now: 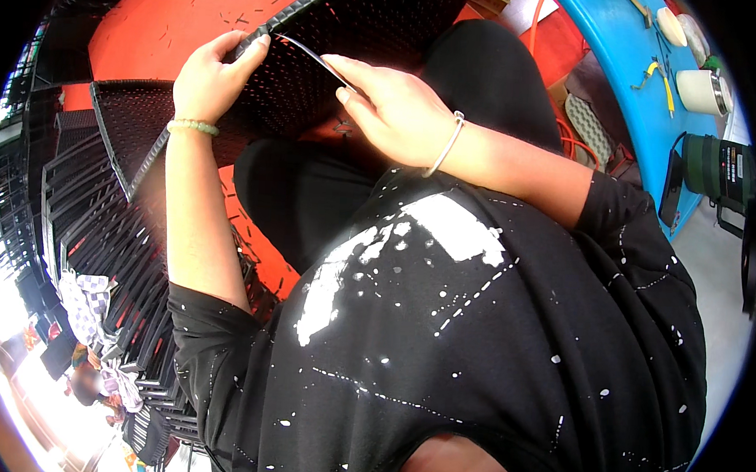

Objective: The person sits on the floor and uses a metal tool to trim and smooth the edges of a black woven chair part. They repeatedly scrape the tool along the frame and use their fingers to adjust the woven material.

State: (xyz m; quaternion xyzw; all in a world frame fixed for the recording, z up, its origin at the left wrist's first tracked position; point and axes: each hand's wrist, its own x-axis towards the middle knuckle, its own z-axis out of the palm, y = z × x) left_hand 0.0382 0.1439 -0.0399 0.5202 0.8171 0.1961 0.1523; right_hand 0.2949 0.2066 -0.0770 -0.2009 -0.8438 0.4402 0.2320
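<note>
A black woven piece (362, 24) like plastic wicker, with a wrapped rim, lies across my lap at the top of the view. My left hand (212, 77) is closed around that rim, thumb pressed on top. From beside the thumb a thin, dark, shiny strip (312, 54) runs in a slight curve to my right hand (392, 110). The fingers of my right hand are closed on the strip's other end, thumb and forefinger nearest it. The palm hides where the strip ends.
Red flooring (168, 24) is scattered with short black offcuts. At right a blue table (610, 35) holds yellow-handled pliers (669, 93), a white mug (701, 91) and a camera with a large lens (718, 171). Several black frames (100, 215) are stacked at left, near another person (89, 384).
</note>
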